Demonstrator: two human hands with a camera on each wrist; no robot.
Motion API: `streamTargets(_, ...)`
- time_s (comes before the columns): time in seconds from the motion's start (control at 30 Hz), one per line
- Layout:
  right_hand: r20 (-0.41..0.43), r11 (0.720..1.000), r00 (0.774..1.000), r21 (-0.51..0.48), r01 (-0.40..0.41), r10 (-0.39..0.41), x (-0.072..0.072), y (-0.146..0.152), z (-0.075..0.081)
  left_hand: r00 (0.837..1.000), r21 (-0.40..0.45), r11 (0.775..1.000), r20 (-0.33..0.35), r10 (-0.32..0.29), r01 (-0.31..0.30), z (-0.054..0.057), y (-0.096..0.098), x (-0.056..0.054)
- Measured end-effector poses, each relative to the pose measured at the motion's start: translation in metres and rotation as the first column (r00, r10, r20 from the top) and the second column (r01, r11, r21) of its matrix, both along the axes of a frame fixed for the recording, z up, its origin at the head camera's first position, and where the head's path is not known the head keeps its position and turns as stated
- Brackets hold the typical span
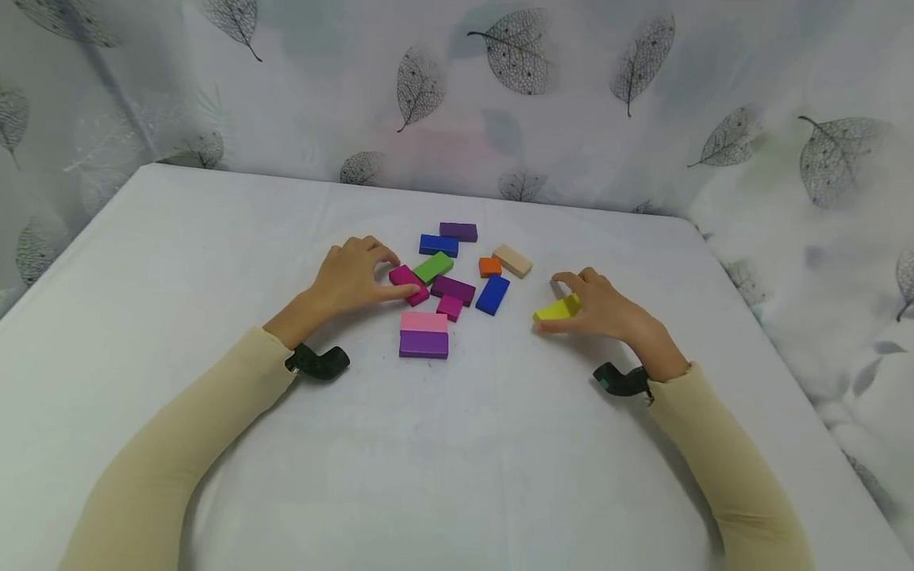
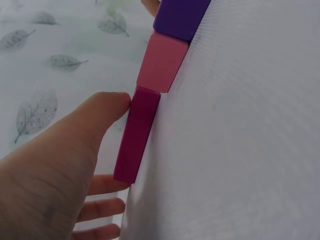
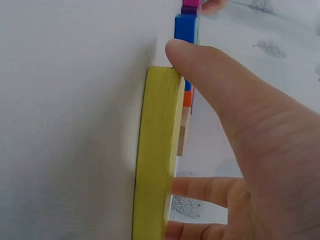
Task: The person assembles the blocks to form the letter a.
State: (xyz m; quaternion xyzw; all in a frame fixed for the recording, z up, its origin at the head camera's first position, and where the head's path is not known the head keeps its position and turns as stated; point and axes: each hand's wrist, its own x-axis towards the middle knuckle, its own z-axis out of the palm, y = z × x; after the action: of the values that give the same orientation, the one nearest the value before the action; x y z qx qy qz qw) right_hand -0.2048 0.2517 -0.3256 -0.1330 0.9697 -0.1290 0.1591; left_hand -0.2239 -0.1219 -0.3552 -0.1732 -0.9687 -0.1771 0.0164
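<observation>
Yellow block [image 1: 558, 308] partly blocked by right hand [image 1: 605, 308], one end cropped in right wrist cam. Right thumb and fingers pinching it, some fingertips hidden, low on white table [image 1: 457, 460]. Left hand [image 1: 348, 275] kinda same, pinching magenta block [image 1: 404, 276] beside green block [image 1: 433, 268]. Forearms angled inward.

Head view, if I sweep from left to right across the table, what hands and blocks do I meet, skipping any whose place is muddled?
Left hand, the larger magenta block, the middle purple block, orange block, tan block, yellow block, right hand.
</observation>
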Motion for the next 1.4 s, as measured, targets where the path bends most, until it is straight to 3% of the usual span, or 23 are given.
streamTargets(0.4, -0.025, 0.996, 1.000, -0.087, -0.016, 0.014, -0.001, 0.003, 0.001, 1.000, -0.007, 1.000, 0.011, 0.000, 0.001, 0.002, 0.001, 0.001)
streamTargets(0.8, -0.091, 0.988, 0.993, -0.126, -0.085, 0.074, -0.006, 0.007, -0.005, 1.000, -0.002, 1.000, -0.015, -0.017, 0.017, -0.004, 0.001, -0.003)
streamTargets(1.2, -0.131, 0.947, 0.972, -0.231, -0.221, 0.195, -0.013, 0.001, -0.012, 0.999, 0.029, 1.000, -0.043, -0.002, 0.003, -0.006, 0.000, 0.001)
streamTargets(1.4, -0.111, 0.937, 0.973, -0.265, -0.227, 0.204, -0.014, -0.001, -0.013, 0.999, 0.041, 0.999, -0.036, -0.001, 0.002, -0.007, 0.002, -0.002)
